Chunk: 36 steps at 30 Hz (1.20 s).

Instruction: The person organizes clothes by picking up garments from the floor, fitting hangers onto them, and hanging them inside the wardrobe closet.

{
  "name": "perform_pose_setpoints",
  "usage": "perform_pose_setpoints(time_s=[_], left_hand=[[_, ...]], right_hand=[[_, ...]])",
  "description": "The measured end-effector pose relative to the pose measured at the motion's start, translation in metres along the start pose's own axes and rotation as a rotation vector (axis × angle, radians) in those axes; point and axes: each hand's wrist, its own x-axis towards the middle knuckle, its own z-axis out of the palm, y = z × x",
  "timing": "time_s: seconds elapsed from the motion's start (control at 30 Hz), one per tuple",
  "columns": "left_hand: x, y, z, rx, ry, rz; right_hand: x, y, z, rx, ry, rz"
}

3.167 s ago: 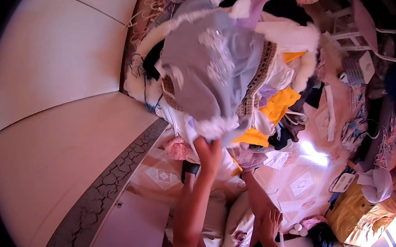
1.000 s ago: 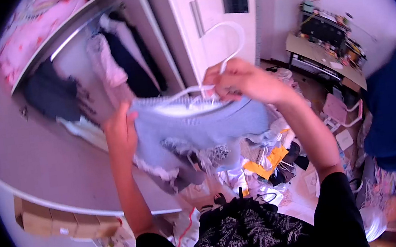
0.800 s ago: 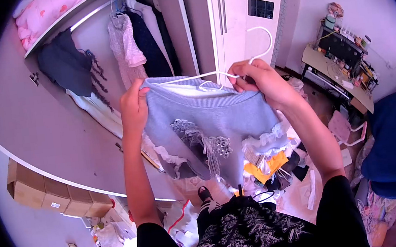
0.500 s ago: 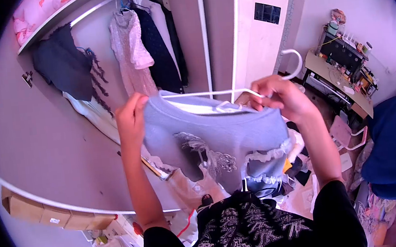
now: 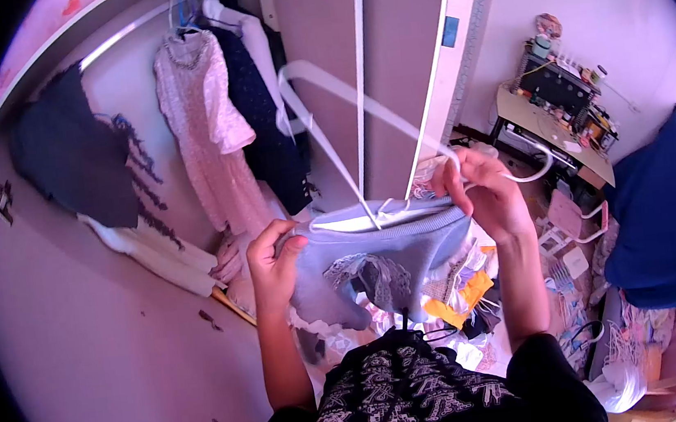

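A grey-blue knit top with lace-trimmed openings hangs in front of me, its ribbed edge stretched between both hands. My left hand pinches the left end of that edge between thumb and fingers. At the opposite end, my right hand is closed on a white clothes hanger near its hook; whether it also grips the fabric I cannot tell. The hanger is tilted, with one end raised above the top and its lower part reaching into the neckline.
An open wardrobe on the left holds a pink sequined dress, dark jackets and a dark fringed garment. Mixed clothes, including a yellow piece, cover the floor. A cluttered desk, pink chair and blue cloth stand right.
The hanger, mostly inside the top before, has swung up and out, one end now above the neckline. The top sits lower, and my view has turned right.
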Motion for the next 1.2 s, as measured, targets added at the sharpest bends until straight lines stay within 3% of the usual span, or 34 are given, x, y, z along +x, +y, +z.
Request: perform_pose_setpoints(time_s=[0.03,0.2,0.27,0.33,0.37,0.5,0.57,0.63,0.7,0.77,0.83,0.9,0.93,0.97,1.03,1.13,1.2], left_hand=[[0.007,0.009,0.001,-0.009,-0.013,0.001],[0.024,0.034,-0.001,0.239,-0.132,0.06],[0.029,0.036,-0.002,0.34,-0.159,0.032],[0.025,0.033,0.008,0.354,-0.178,0.039],[0.024,0.031,0.011,0.375,-0.188,0.051],[0.018,0.02,0.009,0.402,-0.274,0.059],[0.02,0.024,0.003,0.462,-0.255,0.005],[0.021,0.028,-0.007,0.473,-0.176,-0.045],[0.022,0.031,-0.022,0.472,-0.164,-0.107],[0.02,0.031,-0.033,0.508,-0.146,-0.003],[0.017,0.034,-0.042,0.497,-0.141,-0.044],[0.013,0.032,-0.052,0.554,-0.165,-0.062],[0.011,0.032,-0.052,0.533,-0.141,-0.025],[0.01,0.032,-0.054,0.534,-0.135,-0.029],[0.007,0.032,-0.058,0.524,-0.131,-0.048],[0.002,0.037,-0.064,0.489,-0.151,-0.051],[0.0,0.041,-0.068,0.439,-0.164,-0.032]], right_hand=[[0.009,-0.003,0.009,0.023,0.0,-0.14],[0.027,-0.046,0.055,0.26,0.088,-0.139],[0.035,-0.052,0.057,0.358,0.221,-0.255],[0.048,-0.054,0.054,0.304,0.396,-0.634],[0.05,-0.062,0.052,0.412,0.334,-0.792],[0.035,-0.064,0.076,0.398,0.414,-0.813],[0.03,-0.057,0.09,0.123,0.681,-0.873],[0.03,-0.044,0.081,0.169,0.565,-0.861],[0.038,-0.03,0.082,0.083,0.864,-0.747],[0.046,-0.009,0.07,-0.39,0.892,-0.728],[0.048,0.003,0.068,-0.791,0.745,-0.533],[0.049,0.015,0.076,-0.46,0.46,-0.323],[0.047,0.018,0.085,-0.07,0.333,-0.222],[0.04,0.012,0.092,0.103,0.173,-0.115],[0.043,0.02,0.092,0.447,0.025,-0.078],[0.049,0.019,0.096,0.622,0.199,-0.343],[0.049,0.017,0.099,0.663,0.157,-0.381]])
